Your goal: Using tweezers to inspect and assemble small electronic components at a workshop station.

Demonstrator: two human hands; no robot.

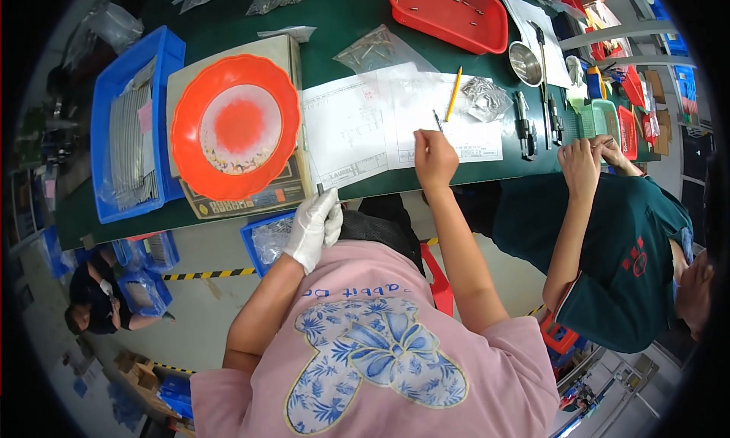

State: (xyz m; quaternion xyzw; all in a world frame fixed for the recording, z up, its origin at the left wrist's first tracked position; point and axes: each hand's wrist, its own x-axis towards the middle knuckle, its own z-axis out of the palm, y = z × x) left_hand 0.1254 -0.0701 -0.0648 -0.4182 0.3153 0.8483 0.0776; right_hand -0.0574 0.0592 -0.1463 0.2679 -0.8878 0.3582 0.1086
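Note:
My left hand (312, 229), in a white glove, is closed around a short grey metal pin (320, 188) whose end sticks up past the fingers. It is just off the table's front edge, below a red scalloped plate (287, 126) on a cardboard box (251, 198). My bare right hand (436, 158) is curled closed over the printed drawing sheets (346, 130). A thin dark-tipped metal piece (438, 120) shows right at its fingertips; whether they pinch it or it lies on the paper is unclear. A yellow pencil (454, 94) lies just beyond.
Left of the box is a blue bin (106, 145) of long thin parts. Bags of metal parts (487, 99), a red tray (449, 42), a steel bowl (525, 64) and dark pens (525, 126) lie beyond and right. A co-worker in a dark green shirt (608, 248) sits to my right.

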